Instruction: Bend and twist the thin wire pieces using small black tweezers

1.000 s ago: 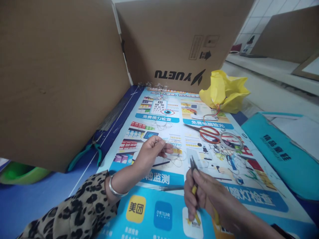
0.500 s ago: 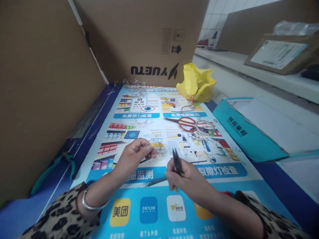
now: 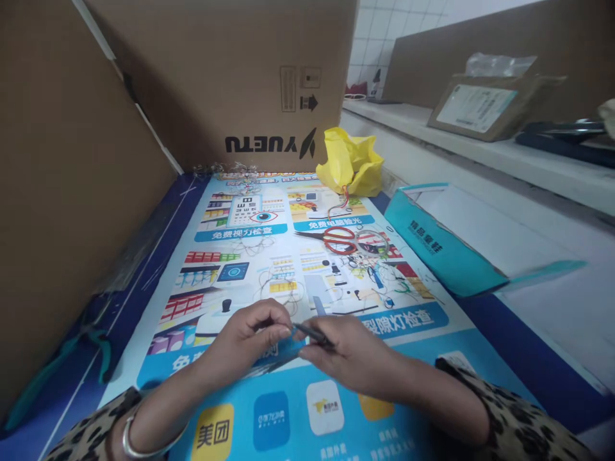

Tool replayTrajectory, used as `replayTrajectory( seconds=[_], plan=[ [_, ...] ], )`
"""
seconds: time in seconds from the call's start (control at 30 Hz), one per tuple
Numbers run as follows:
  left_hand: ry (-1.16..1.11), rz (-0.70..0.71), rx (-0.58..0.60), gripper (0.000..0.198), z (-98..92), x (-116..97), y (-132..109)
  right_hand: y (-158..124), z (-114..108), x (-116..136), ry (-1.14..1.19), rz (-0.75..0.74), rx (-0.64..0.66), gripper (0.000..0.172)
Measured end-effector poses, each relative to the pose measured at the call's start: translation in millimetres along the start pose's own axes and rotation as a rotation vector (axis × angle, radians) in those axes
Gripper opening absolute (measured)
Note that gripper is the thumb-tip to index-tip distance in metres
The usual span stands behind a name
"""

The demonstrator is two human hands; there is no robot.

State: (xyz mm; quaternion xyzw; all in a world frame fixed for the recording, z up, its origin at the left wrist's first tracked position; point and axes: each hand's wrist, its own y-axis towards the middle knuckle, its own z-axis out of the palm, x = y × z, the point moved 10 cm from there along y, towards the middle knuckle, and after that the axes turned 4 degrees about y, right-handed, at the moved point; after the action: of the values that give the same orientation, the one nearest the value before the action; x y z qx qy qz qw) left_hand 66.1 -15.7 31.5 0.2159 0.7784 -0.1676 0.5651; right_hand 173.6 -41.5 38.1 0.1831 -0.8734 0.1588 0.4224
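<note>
My left hand [image 3: 257,336] is closed in a pinch, thumb against forefinger, on what looks like a thin wire. Loops of fine wire [image 3: 281,286] show just beyond its fingertips. In my right hand [image 3: 353,352] is a pair of needle-nose pliers [image 3: 314,334], its dark jaws pointing left and meeting the left fingertips. The hand hides the pliers' handles. Below the two hands, thin dark strands [image 3: 277,363] lie on the printed poster sheet [image 3: 283,384]. What exactly sits between the jaws is too small to make out.
Orange-handled scissors [image 3: 339,241] lie ahead, beside tangled wires [image 3: 384,275]. Farther back sits a crumpled yellow bag [image 3: 350,163]. Teal-handled pliers [image 3: 62,365] lie at left. A teal box [image 3: 442,246] stands at right. Cardboard [image 3: 216,77] walls the back and left side.
My right hand has tipped the pliers from pointing up to pointing left and brought their jaws to the left fingertips. The hands have closed together. The camera view has shifted to the right.
</note>
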Motion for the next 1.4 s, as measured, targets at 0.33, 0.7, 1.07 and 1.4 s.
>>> replayTrajectory(
  seconds=[0.33,0.7,1.07,1.4],
  plan=[
    [-0.216,-0.153,-0.375,0.017,-38.5,22.3,-0.4,20.8,-68.7,-61.8,-0.822,0.277,-0.068,0.028],
    [-0.339,0.101,-0.690,0.012,-115.7,-9.7,-9.3,43.2,-57.7,-66.2,-0.945,0.286,0.029,0.031],
    [-0.374,0.255,-0.810,0.010,-161.6,-26.4,-23.0,56.0,-54.0,-71.2,-1.004,0.317,0.097,0.031],
    [-0.360,0.215,-0.779,0.010,-155.3,-22.0,-19.3,51.1,-57.7,-76.2,-0.981,0.312,0.049,0.030]
  ],
)
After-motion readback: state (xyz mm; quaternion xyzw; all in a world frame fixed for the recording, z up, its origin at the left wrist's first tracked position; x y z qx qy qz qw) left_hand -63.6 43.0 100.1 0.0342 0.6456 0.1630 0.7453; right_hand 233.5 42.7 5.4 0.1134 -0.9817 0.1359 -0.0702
